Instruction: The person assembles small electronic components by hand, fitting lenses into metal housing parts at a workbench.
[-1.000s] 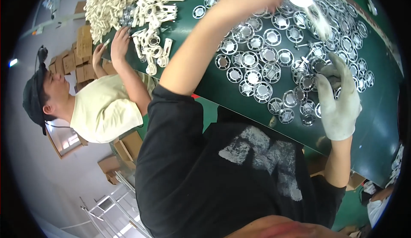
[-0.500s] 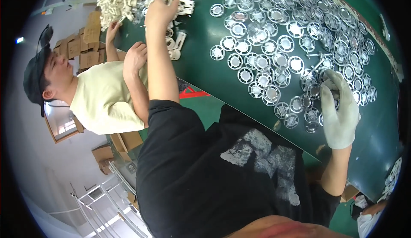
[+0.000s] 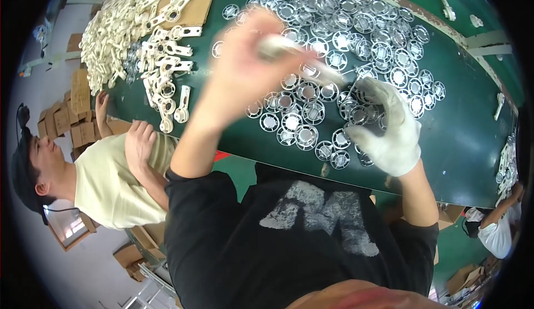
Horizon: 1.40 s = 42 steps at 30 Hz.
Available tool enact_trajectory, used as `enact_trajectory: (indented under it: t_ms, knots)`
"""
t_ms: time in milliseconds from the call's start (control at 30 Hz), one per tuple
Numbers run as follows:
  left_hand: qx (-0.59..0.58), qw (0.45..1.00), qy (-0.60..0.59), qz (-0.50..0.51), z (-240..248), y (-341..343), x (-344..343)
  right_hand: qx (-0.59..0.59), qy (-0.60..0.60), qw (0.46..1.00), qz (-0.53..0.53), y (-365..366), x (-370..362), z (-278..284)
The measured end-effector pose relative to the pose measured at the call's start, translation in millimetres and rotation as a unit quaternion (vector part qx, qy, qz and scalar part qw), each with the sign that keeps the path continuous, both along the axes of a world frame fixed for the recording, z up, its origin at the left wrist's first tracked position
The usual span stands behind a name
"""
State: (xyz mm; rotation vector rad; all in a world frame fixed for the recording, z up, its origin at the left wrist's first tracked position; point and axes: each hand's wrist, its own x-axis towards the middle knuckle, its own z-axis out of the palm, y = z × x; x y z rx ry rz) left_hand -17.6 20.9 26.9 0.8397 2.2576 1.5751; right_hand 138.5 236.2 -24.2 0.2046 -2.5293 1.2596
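My bare left hand (image 3: 239, 64), smeared by motion, is closed round a long white plastic part (image 3: 325, 74). The part slants down to the right, toward my other hand; its outline is blurred. My right hand (image 3: 394, 136) wears a pale glove, its thumb and fingers spread apart at the near right of the clear ring-shaped plastic discs (image 3: 306, 136). Several discs show between the thumb and fingers, none plainly gripped. More discs lie heaped beyond both hands. Left of my left arm, white ring-ended handle parts (image 3: 167, 90) lie on the green table (image 3: 450, 159).
A heap of cream-white parts (image 3: 103, 47) stands at the far left beside a cardboard sheet (image 3: 194, 0). At the left table edge is a person in a cap and pale yellow shirt (image 3: 119, 192). Another person (image 3: 497, 236) shows at the lower right.
My left hand has come from the white parts toward the discs with a white part in it. The view has turned rightward. My right hand's thumb and fingers have spread wider.
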Motion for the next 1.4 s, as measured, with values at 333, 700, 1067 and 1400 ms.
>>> enact_trajectory:
  t_ms: [333, 700, 1067, 1400]
  knots:
    - [-0.273, 0.922, 0.273, 0.032, -42.8, 143.9, -124.8, -0.087, -0.138, 0.953, -0.255, 11.6, -5.7, -4.1]
    - [-0.393, 0.880, 0.267, -0.010, -115.5, 177.4, -217.5, -0.015, -0.079, 0.972, -0.223, 14.2, -7.3, -1.0]
    - [-0.221, 0.926, 0.307, -0.003, -122.5, 201.9, -237.6, -0.012, -0.078, 0.973, -0.219, 11.5, -10.3, -7.6]
    - [-0.349, 0.899, 0.255, -0.069, -89.3, 278.0, -185.3, -0.011, -0.050, 0.976, -0.212, 17.3, -10.8, -0.6]
